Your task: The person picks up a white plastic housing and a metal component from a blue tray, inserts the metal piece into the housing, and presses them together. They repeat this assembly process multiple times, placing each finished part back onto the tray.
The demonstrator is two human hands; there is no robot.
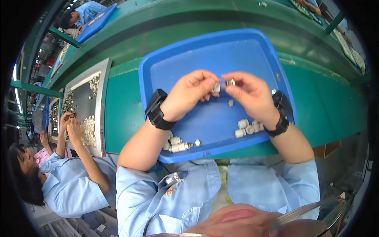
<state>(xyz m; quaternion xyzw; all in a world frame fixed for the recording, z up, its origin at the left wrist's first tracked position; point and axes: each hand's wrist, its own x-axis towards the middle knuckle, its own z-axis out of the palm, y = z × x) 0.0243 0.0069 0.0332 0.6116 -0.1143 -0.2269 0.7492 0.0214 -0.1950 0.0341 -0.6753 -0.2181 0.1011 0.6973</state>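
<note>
Both my hands are raised over a blue plastic tray (173, 152). Between the thumb and fingers of my left hand (195, 89) is a small white cylindrical part (216, 87). My right hand (250, 91) pinches a small brass-coloured metal fitting (230, 82), just to the right of the white part. A narrow gap separates the two pieces. White cylindrical parts (248, 128) lie grouped in the tray below my right wrist, and white parts with metal ends (179, 147) lie near its front left corner. One small loose piece (231, 103) rests under my hands.
The tray stands on a green bench (319, 102). To the left, a co-worker (75, 177) handles parts over a metal-framed tray (103, 91) holding white and metal pieces. Another person (89, 12) sits across at the far left beside a blue tray (96, 23). Green posts (65, 37) cross the left side.
</note>
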